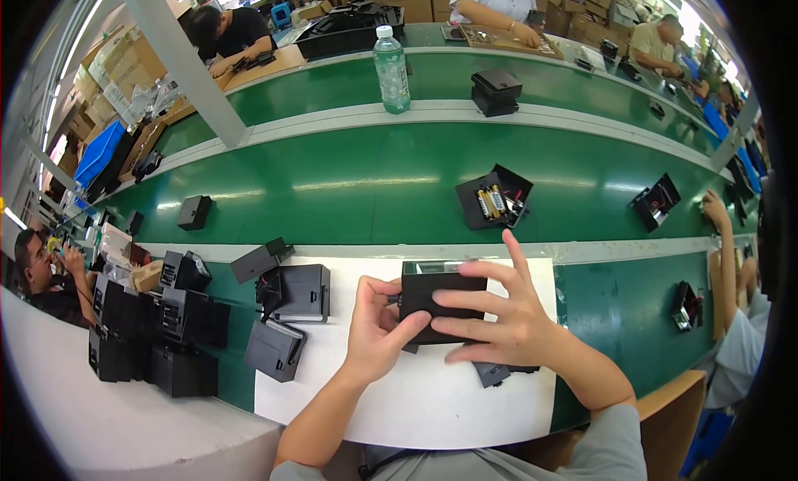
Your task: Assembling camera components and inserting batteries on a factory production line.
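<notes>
A black rectangular box (422, 308) with a shiny panel along its far edge is between my hands, above the white board (399, 398). My left hand (372, 331) is closed on its left side, the thumb across the top face. Spread over its right part, the fingers of my right hand (511, 319) hold it, with one finger raised off it. Small black parts (492, 373) lie partly hidden below my right hand. Left of my hands are a black case (303, 292), another black case (276, 350) and a slim black piece (263, 261).
Stacked black boxes (189, 315) stand at the left. Ahead, an opened box with batteries (492, 202) and another opened box (655, 203) lie on the green bench (349, 182). A green-tinted bottle (391, 72) stands on the ledge. Co-workers sit around, one arm (721, 232) reaching in at right.
</notes>
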A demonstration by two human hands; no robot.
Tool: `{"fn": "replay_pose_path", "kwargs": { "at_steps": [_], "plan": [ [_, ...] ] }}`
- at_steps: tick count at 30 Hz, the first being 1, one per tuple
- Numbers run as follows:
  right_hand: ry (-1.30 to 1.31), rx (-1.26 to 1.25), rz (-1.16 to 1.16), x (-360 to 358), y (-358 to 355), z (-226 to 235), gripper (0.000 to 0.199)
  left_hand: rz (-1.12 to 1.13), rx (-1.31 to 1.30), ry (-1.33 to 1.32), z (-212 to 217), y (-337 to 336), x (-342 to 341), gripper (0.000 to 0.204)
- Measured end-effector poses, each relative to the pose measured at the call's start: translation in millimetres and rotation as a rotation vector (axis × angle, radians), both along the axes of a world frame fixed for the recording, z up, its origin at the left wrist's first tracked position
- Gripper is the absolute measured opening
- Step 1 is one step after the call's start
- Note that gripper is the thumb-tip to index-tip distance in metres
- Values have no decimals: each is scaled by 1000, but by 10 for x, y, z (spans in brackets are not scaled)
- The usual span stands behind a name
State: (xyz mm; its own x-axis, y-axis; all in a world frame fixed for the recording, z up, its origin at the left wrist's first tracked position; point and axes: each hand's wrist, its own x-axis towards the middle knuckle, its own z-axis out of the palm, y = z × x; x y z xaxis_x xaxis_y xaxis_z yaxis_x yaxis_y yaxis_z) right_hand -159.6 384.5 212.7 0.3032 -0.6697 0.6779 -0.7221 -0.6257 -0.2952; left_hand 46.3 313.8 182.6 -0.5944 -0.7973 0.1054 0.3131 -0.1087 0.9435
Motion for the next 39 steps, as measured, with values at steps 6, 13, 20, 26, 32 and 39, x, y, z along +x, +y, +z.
{"fn": "replay_pose_path", "kwargs": {
  "at_steps": [6, 13, 20, 26, 32, 39],
  "plan": [
    [-901, 751, 117, 40, 32, 27, 87, 17, -67, 133, 14, 3, -106, 47],
    [-859, 747, -26, 106, 71, 82, 77, 23, -129, 190, -59, -10, -170, 50],
    [-798, 593, -653, -1222, -512, -24, 56, 81, -889, -588, 15, -82, -25, 42],
    [-212, 826, -1119, -2211, -1132, -269, 56, 22, -1105, -820, -105, -104, 42, 39],
    [384, 341, -345, -310, -1700, 84, 94, 39, -1171, -940, -141, -118, 177, 40],
    [558, 489, -487, -113, -2191, -513, 87, 90, -1125, -860, -139, -148, 193, 44]
  ]
}}
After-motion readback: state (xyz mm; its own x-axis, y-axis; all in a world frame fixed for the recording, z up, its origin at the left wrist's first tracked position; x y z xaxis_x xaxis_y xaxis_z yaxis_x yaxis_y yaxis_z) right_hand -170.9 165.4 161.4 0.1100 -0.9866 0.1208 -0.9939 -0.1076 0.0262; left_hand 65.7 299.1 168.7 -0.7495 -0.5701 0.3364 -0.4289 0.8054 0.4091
